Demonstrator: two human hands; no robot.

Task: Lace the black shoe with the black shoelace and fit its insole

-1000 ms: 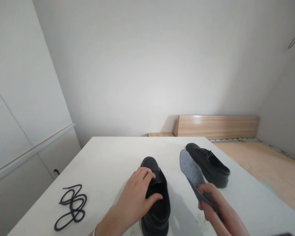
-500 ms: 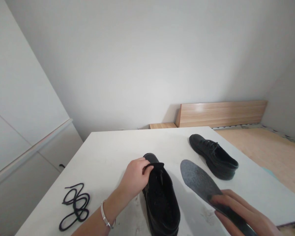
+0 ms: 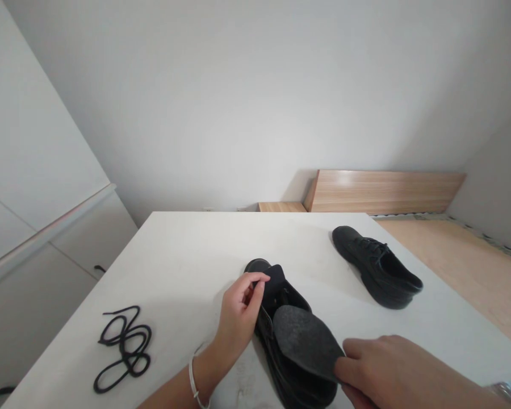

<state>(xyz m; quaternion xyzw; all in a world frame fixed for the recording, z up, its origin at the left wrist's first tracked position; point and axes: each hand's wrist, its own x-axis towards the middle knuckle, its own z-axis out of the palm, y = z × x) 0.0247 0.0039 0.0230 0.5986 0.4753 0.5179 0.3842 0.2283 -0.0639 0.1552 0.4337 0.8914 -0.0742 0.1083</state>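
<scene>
A black shoe point(image 3: 276, 372) without a lace stands on the white table, its toe pointing away from me. My left hand point(image 3: 242, 304) pinches the shoe's tongue point(image 3: 275, 279) between thumb and fingers and holds it folded up toward the toe. In my right hand point(image 3: 377, 366) is a dark grey insole point(image 3: 304, 341), gripped at its near end. The insole's broad front end is over the shoe's opening, tilted, and hides part of the inside. Whether it touches the lining I cannot tell.
A loose black shoelace point(image 3: 128, 346) lies in loops on the left of the table point(image 3: 187, 250). Another black shoe point(image 3: 377, 267), laced, stands at the back right. Beyond the table are a wooden headboard point(image 3: 387, 192) and a white cabinet point(image 3: 68, 244).
My right hand has brought the insole left from beside the shoe to over its opening. The tongue is now raised further, and the shoe has turned slightly.
</scene>
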